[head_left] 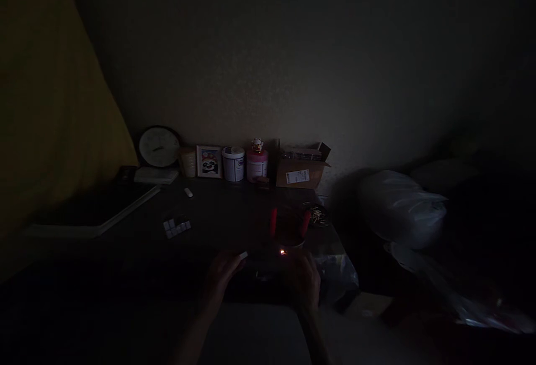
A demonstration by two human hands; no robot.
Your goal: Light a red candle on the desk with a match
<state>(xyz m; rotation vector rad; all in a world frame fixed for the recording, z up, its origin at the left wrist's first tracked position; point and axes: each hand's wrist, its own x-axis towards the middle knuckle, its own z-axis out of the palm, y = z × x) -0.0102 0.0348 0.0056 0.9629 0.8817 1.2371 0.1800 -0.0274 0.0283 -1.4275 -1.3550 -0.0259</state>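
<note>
In the dim head view my left hand is closed round a matchbox, whose pale end shows past the fingers. To its right my right hand is closed on a match with a small bright flame at its tip. Just beyond the flame stand two red candles, a left one and a right one, both upright and unlit. Several small light boxes lie together on the dark table. Shadow hides most of the right fingers.
Along the wall stand a round clock, a panda picture, a white tub, a pink tub and an open cardboard box. A dish of matchsticks sits right of the candles. Plastic bags fill the right side.
</note>
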